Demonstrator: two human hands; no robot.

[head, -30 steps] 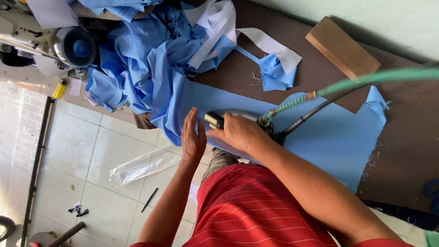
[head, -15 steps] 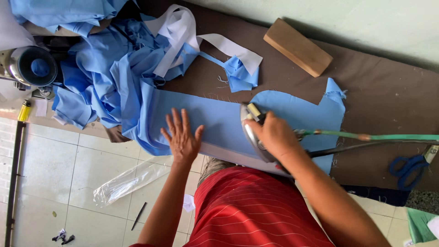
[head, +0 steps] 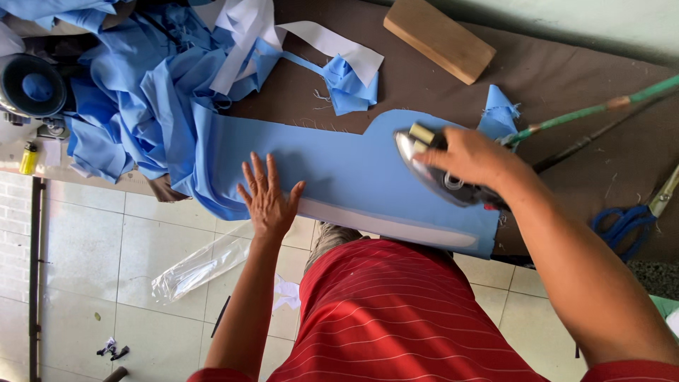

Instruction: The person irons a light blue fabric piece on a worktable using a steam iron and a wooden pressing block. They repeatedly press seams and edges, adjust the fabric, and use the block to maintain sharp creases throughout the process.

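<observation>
A long light-blue fabric piece (head: 339,166) lies flat on the brown-covered table (head: 566,92), with a white strip (head: 396,228) along its near edge. My left hand (head: 269,194) presses flat on the fabric, fingers spread. My right hand (head: 470,159) grips the handle of a steam iron (head: 431,173) resting on the right part of the fabric. A green hose (head: 594,110) and a black cable run from the iron to the right.
A heap of blue and white cloth (head: 177,78) fills the table's left end beside a sewing machine motor (head: 32,85). A wooden block (head: 438,39) lies at the back. Blue-handled scissors (head: 622,226) sit at the right. A plastic bag (head: 201,265) lies on the tiled floor.
My right hand has slid the iron rightward and farther back along the blue piece, uncovering the white strip. My left hand stays flat on the fabric.
</observation>
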